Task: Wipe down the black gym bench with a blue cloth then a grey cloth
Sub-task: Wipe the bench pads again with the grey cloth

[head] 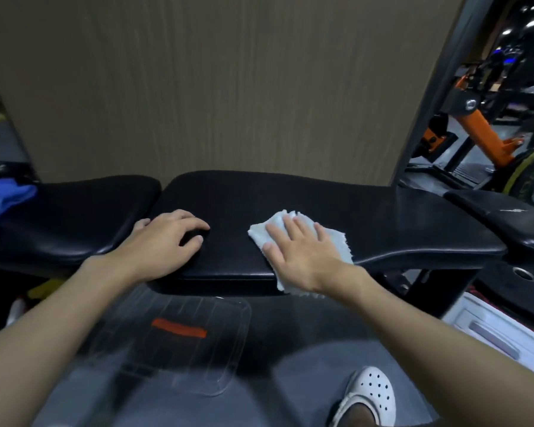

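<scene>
Frame centre: grey cloth (261,237) pressed flat on bench (383,217) by straight-fingered right hand (302,251) for wiping; empty, loosely curled left hand (164,238) rested alongside, probably as brace.

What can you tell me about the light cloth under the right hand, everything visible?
The grey cloth is pale, almost white, a soft rag with frayed edges. It lies spread flat on the black bench pad, its near corner hanging over the front edge. The right hand presses on it with straight, spread fingers, covering its middle.
</scene>
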